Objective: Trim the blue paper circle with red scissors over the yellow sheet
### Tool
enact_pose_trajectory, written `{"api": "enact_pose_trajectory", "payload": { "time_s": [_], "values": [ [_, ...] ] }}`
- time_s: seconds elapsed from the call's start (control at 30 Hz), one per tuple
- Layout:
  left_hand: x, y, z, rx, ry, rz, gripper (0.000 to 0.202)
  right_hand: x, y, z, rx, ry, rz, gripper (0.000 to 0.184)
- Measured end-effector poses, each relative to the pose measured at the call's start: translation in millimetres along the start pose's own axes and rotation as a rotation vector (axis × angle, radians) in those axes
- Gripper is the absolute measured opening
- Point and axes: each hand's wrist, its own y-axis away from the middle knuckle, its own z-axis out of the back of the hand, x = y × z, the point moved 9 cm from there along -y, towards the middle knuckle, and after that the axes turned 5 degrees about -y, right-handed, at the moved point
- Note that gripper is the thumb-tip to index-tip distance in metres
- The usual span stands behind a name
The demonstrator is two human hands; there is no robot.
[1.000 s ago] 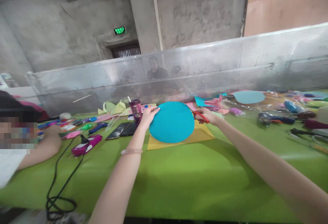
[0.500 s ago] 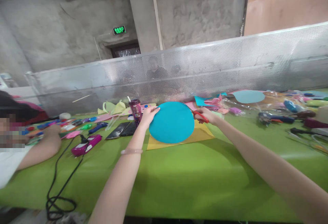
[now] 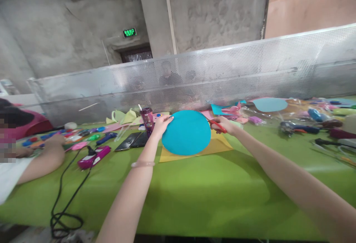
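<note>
A rounded sheet of blue paper [image 3: 186, 133] is held up in front of me over the green table. My left hand [image 3: 161, 124] pinches its upper left edge, thumb on the front face. My right hand [image 3: 222, 125] grips red-handled scissors [image 3: 218, 125] at the sheet's right edge; the blades are mostly hidden. Beneath the blue sheet lies a yellow sheet [image 3: 219, 144] on the table. Just behind my left hand stands a dark purple cup [image 3: 147, 120] with a straw.
At left are a magenta power strip [image 3: 94, 157] with a black cord, dark phones [image 3: 128, 141] and a blue glue gun [image 3: 106, 138]. Another person's arm [image 3: 48, 157] rests further left. Paper scraps and bagged items lie along the perforated metal screen [image 3: 222, 76]. Another glue gun [image 3: 300, 128] lies right.
My hands, the blue paper and the scissors look almost unmoved. The person at left has shifted their head and arm slightly.
</note>
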Motion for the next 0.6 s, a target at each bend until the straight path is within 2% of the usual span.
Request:
{"api": "enact_pose_trajectory", "payload": {
  "time_s": [0.6],
  "values": [
    [3.2, -0.6, 0.2, -0.001, -0.006, 0.008, 0.027, -5.8, -4.6, 2.4, 0.012, -0.004, -0.002, 0.014]
  ]
}}
